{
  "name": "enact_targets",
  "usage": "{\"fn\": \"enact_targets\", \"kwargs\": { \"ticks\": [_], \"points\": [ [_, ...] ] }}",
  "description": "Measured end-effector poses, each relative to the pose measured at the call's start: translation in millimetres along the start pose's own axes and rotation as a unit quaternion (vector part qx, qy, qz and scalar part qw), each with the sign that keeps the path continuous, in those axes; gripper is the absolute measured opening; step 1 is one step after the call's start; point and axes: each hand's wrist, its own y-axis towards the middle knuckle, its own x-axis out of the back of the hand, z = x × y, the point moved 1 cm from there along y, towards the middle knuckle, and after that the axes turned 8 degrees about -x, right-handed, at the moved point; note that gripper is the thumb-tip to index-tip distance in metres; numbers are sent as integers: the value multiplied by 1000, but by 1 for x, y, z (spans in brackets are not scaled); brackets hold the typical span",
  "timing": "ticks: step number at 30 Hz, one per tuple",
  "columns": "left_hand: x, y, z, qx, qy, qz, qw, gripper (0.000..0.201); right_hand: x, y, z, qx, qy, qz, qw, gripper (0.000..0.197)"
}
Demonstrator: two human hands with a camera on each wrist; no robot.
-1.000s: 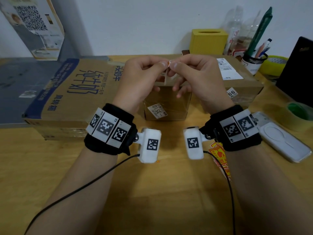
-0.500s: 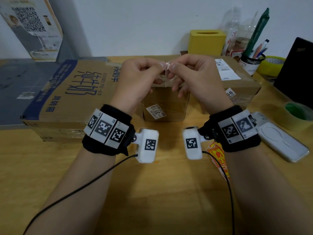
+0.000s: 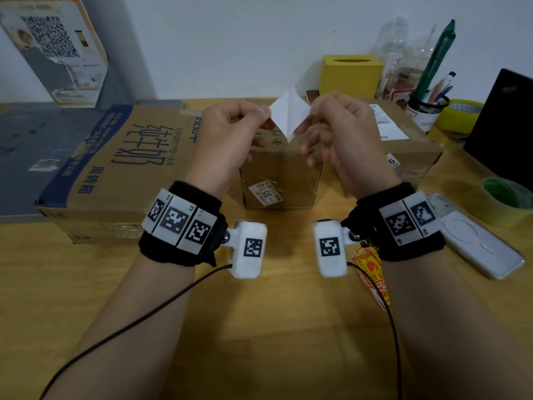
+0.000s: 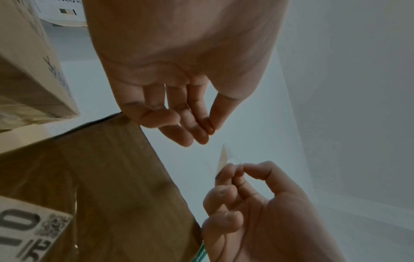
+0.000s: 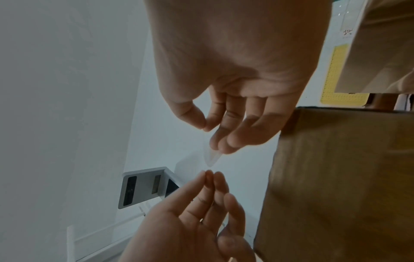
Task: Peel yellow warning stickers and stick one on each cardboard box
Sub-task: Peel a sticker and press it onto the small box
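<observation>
both hands up above the small cardboard box (image 3: 281, 174) at table centre. left hand (image 3: 227, 140) pinches one flap of a white sheet (image 3: 285, 112) btw thumb and forefinger, other fingers loosely curled under. right hand (image 3: 343, 134) pinches the other flap the same way at 3 o'clock of the sheet. sheet is split into two white leaves spread in a v, joined at the lower tip, white sides facing the head cam; can't tell which leaf is sticker and which is backing, no yellow print visible on it from here. left wrist view shows left hand (image 4: 179, 74) w/ thumb tip against forefinger tip, and right hand (image 4: 264, 203) below holding a thin pale sliver edge-on (image 4: 221, 159). right wrist view: right hand (image 5: 230, 70) thumb and forefinger closed on a translucent leaf (image 5: 210, 156), left hand (image 5: 190, 218) fingertips together just under it.

big cardboard box (image 3: 115, 168) w/ blue print lies flat at 9 o'clock of the small one; third cardboard box (image 3: 403, 145) w/ white labels at 3 o'clock, just beside it. more yellow-red stickers (image 3: 372, 272) lie on the wooden table (image 3: 86, 298) under the right wrist, at 5 o'clock from the small box. white power bank (image 3: 476, 241) and tape roll (image 3: 507, 197) further right; yellow tissue box (image 3: 350, 75) and pen cup (image 3: 427, 111) at the back by the wall
</observation>
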Motion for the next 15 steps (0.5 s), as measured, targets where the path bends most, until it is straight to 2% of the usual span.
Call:
{"fn": "enact_targets", "kwargs": {
  "ticks": [15],
  "points": [
    [12, 4, -1, 37, -7, -78, 996, 14, 14, 4, 5, -16, 38, -85, 996, 17]
  ]
}}
